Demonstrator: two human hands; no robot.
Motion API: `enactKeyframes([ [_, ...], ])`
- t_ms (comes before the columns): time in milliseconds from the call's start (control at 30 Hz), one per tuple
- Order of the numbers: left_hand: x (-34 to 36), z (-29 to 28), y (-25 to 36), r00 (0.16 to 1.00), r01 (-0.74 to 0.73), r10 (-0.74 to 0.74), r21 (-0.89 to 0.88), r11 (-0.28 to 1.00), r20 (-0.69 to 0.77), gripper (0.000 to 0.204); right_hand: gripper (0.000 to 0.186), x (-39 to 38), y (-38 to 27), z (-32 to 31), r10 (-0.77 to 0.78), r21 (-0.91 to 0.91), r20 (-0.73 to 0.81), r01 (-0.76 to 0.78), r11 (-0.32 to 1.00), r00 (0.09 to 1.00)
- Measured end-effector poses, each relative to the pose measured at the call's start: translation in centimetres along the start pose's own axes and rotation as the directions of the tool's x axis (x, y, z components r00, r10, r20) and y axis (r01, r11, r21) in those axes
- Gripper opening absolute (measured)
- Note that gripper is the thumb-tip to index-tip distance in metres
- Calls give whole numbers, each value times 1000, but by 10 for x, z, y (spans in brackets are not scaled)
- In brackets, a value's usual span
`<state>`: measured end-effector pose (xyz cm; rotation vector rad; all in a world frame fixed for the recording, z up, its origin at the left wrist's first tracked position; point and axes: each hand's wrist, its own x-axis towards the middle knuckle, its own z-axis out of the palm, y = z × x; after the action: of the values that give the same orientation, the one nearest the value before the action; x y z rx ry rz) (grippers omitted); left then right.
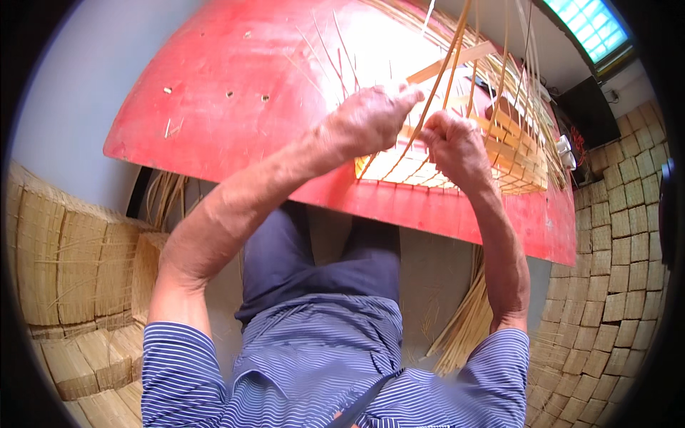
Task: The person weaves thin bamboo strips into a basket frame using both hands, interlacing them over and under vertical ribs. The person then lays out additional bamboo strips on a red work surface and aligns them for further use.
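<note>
A partly woven basket of pale bamboo strips (517, 167), with long uprights sticking up, rests on a red board (185, 107). My left hand (378, 121) is closed at the basket's left end, near a flat strip (460, 55); what its fingers grip is hidden. My right hand (457, 146) has its fingers pinched at a thin upright strip (446, 68) inside the weave, just right of and below my left hand. The basket's lower lattice shows under both hands.
Loose strips lie along the board's back right and hang below it (464, 321). Stacks of woven pieces stand at left (71, 257) and right (606, 271). A dark flat object (586, 110) is beyond the board, below a bright window (585, 25).
</note>
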<state>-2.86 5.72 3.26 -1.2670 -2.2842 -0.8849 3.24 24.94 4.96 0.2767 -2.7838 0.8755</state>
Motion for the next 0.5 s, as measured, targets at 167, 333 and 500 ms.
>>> enactKeyframes([
  [167, 17, -15, 25, 975, 108, -165, 327, 939, 151, 21, 18, -8, -8, 1, -89, 10, -18, 90, 996, 996],
  [333, 32, -22, 28, 926, 228, -270, 179, 957, 265, 26, 16, -23, -10, -1, -133, 15, -58, 134, 991, 989],
  [500, 35, -15, 12, 924, 308, -275, -89, 947, 267, 37, 13, -26, -7, 2, -126, 32, -90, 129, 991, 988],
])
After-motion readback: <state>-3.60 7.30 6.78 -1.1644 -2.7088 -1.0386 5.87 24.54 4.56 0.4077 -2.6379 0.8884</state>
